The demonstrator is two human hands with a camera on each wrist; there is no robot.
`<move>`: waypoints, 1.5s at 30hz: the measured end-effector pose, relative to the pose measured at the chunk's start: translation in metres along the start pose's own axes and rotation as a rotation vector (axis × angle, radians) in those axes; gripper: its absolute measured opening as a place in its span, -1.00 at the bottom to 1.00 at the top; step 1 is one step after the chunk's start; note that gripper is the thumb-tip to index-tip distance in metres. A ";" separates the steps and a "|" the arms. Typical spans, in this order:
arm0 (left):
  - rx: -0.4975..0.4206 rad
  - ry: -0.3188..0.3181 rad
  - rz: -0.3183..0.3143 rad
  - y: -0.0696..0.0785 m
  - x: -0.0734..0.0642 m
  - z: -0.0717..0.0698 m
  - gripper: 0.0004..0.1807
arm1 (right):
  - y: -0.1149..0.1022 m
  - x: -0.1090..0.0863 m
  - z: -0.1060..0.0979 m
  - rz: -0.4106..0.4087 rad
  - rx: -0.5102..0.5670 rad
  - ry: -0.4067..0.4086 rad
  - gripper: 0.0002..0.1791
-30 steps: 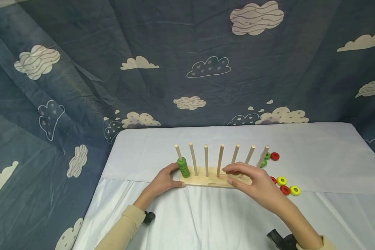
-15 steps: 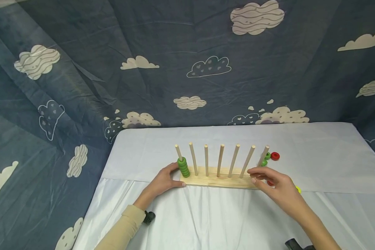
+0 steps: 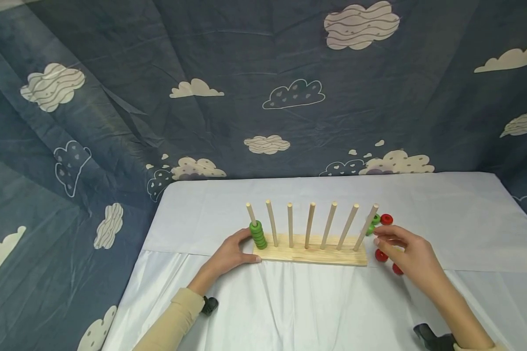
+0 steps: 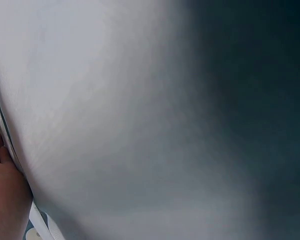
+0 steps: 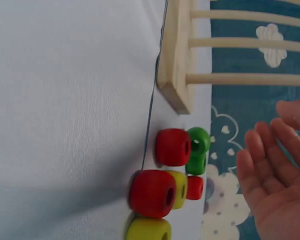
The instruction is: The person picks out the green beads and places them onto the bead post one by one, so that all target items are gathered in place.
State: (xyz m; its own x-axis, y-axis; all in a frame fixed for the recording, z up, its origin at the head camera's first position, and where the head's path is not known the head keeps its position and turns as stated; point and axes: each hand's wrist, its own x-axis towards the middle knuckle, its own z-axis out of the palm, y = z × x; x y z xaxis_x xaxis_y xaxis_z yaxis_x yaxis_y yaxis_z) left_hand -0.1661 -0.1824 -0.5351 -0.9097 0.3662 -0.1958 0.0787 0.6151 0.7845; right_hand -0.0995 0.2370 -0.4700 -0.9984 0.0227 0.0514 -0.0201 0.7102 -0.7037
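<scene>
A wooden peg stand [image 3: 307, 256] with a row of upright pegs sits on the white cloth. Several green rings [image 3: 258, 235] are stacked on its leftmost peg; the other pegs are bare. My left hand [image 3: 230, 253] holds the stand's left end, thumb along the front edge and fingers behind the green stack. Beyond the stand's right end, my right hand [image 3: 415, 253] hovers with loosely bent fingers and nothing in them. Below it lie loose red rings [image 3: 381, 255], and the right wrist view also shows yellow rings [image 5: 149, 230] that the hand hides in the head view.
Two green rings [image 3: 371, 229] and a red ring [image 3: 386, 219] lie behind the stand's right end. A dark blue curtain [image 3: 246, 117] with clouds hangs behind the white-covered table [image 3: 465, 219]. The left wrist view shows mostly blurred white cloth [image 4: 115, 100].
My right hand has moved right, from above the stand's middle pegs to over the loose rings, now hiding the yellow ones. My left hand and the stand have stayed put.
</scene>
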 end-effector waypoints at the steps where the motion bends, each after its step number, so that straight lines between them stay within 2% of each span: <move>1: -0.003 0.000 0.001 0.000 0.000 0.000 -0.07 | 0.002 0.002 0.000 -0.002 -0.008 0.000 -0.62; 12: 0.010 -0.005 0.000 -0.002 0.000 0.002 -0.06 | 0.021 0.029 0.012 0.095 -0.059 -0.095 -0.53; 21: 0.014 -0.006 -0.006 -0.001 0.000 0.001 -0.06 | 0.026 0.042 0.019 0.047 -0.088 -0.114 -0.49; 35: 0.019 -0.001 0.000 -0.003 0.000 0.001 -0.06 | 0.028 0.046 0.029 0.074 -0.150 -0.123 -0.38; 39: 0.021 0.001 0.004 -0.002 0.000 0.000 -0.06 | 0.029 0.043 0.024 0.072 -0.119 -0.099 -0.42; 45: -0.001 -0.004 0.009 -0.002 -0.001 0.000 -0.07 | 0.029 0.034 0.015 0.065 -0.017 -0.040 -0.51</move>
State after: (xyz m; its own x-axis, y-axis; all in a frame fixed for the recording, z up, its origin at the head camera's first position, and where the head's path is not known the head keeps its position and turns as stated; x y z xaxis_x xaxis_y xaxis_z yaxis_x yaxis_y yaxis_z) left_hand -0.1656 -0.1841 -0.5363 -0.9076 0.3738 -0.1912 0.0862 0.6115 0.7866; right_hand -0.1349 0.2482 -0.4993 -0.9989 0.0415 -0.0224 0.0454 0.7198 -0.6927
